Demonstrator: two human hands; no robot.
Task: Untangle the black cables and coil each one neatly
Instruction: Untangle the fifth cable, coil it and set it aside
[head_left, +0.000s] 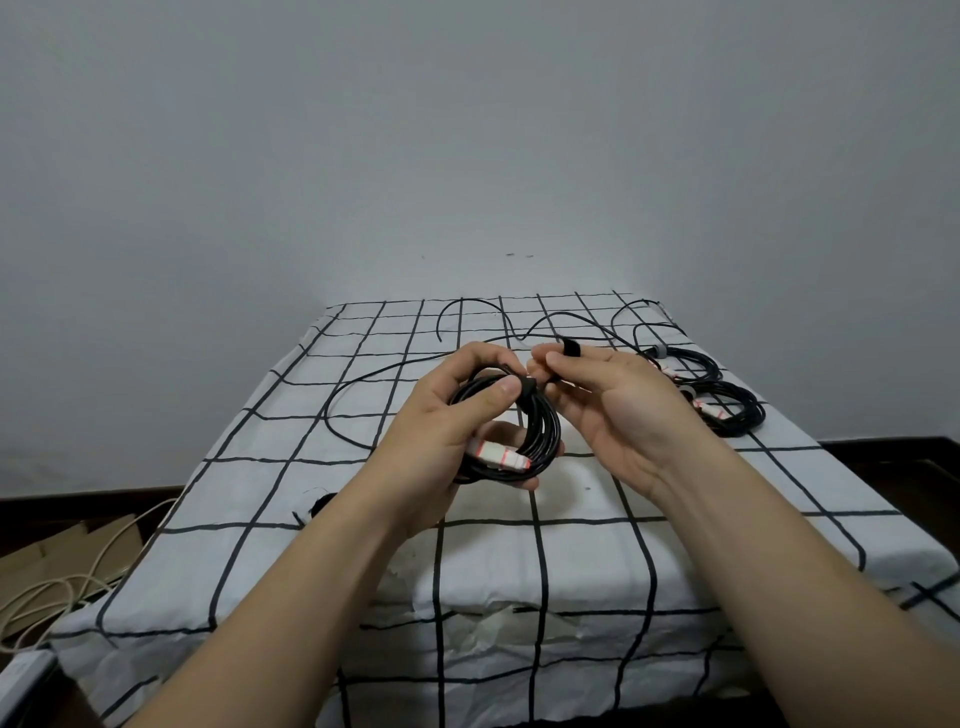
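Note:
My left hand holds a coiled black cable above the table, thumb pressed on top of the loops. A white plug with red stripes sticks out of the coil near my palm. My right hand pinches a black strap that wraps the coil at its top. Two more coiled black cables lie at the right of the table. A loose black cable snakes over the table's far and left parts.
The table wears a white cloth with a black grid. A grey wall rises right behind it. On the floor at the left lie cardboard and a beige cord. A small black scrap lies on the cloth.

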